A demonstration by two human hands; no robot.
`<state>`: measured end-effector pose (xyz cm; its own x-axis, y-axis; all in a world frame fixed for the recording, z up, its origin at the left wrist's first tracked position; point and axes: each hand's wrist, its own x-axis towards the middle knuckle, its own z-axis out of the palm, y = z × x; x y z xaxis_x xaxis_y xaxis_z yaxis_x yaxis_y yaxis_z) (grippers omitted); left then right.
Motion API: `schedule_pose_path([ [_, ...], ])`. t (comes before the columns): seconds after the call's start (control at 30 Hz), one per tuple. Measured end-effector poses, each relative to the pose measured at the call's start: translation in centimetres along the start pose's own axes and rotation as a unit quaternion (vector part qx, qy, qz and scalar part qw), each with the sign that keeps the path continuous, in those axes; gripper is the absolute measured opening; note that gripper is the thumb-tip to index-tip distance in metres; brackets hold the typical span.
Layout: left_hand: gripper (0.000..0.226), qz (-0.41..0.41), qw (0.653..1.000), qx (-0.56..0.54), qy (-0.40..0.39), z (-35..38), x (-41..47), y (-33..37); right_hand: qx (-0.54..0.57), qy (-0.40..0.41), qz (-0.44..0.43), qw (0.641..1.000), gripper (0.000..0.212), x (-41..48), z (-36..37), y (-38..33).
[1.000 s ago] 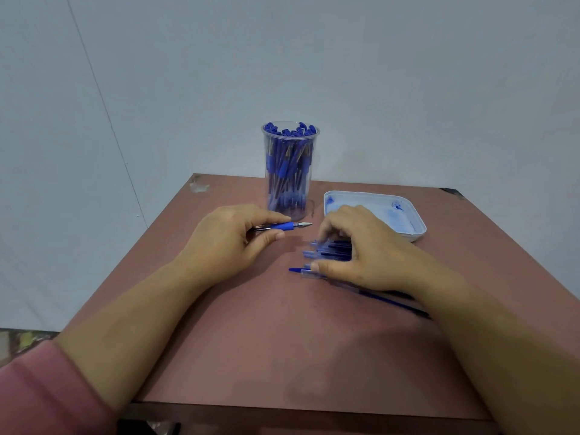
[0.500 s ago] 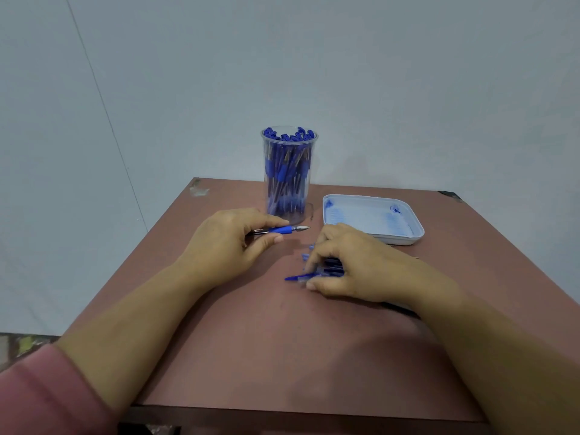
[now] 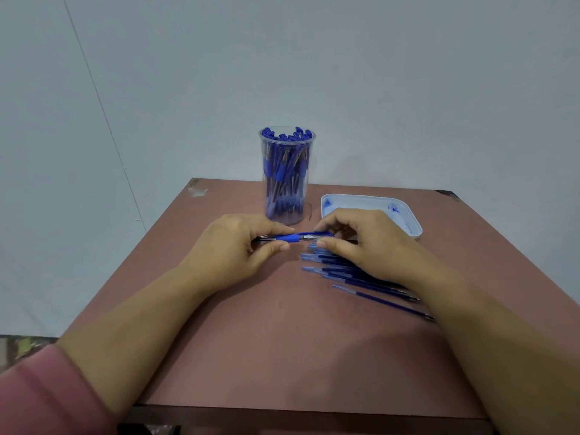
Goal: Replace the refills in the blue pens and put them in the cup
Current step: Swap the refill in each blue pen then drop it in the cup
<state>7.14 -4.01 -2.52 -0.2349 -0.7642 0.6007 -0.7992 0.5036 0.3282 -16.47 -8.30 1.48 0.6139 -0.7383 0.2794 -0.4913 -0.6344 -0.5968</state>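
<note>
Done: the cup (image 3: 264, 158) at the back of the tabletop (image 3: 282, 340) already stands packed with blue pens, caps up.
In hand: one pen (image 3: 290, 238) is held level just in front of the cup, above the tabletop.
Left hand (image 3: 232, 249): its fingers (image 3: 276, 229) pinch the pen at its blue grip, thumb below and forefinger above.
Right hand (image 3: 373, 246): curled, thumb and forefinger pinching at the pen's tip end. Whether they hold the tip or a refill going in, I cannot tell.
Left to do: probably finish this pen and drop it in the cup. A loose fan of refills (image 3: 354, 271) lies on the tabletop under the right hand, so more may follow.
Around: a white tray (image 3: 361, 204) smeared with blue ink sits right of the cup; a pink sleeve (image 3: 40, 394) shows at the left.
In the way: the cup is crowded, so little room remains for another pen; the refills could roll if nudged.
</note>
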Motion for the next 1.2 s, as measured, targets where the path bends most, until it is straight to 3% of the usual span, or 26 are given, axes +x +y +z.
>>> schedule_pose_path([
  [0.47,0.032,0.023,0.999,0.002,0.036,0.0,-0.2,1.1,0.054,0.062,-0.030,0.996,0.014,0.2,1.7,0.4],
  [0.63,0.040,0.009,0.999,0.038,0.029,0.3,0.0,1.8,0.093,0.052,0.009,0.994,0.009,1.1,1.0,0.6],
  [0.77,0.074,-0.041,0.992,0.116,-0.022,0.7,-0.8,3.5,0.196,0.128,0.063,0.970,0.017,1.4,-0.2,1.3],
  [0.9,0.102,-0.130,0.964,0.182,-0.142,0.2,-1.8,5.2,0.263,0.211,0.087,0.937,0.017,1.4,-0.7,1.6],
  [1.03,0.108,-0.165,0.934,0.215,-0.234,0.1,-3.0,5.6,0.254,0.262,0.056,0.929,0.019,1.5,-0.7,0.8],
  [1.2,0.101,-0.198,0.937,0.188,-0.218,0.6,-4.3,5.6,0.262,0.332,-0.009,0.906,0.015,2.7,-2.3,-0.9],
])
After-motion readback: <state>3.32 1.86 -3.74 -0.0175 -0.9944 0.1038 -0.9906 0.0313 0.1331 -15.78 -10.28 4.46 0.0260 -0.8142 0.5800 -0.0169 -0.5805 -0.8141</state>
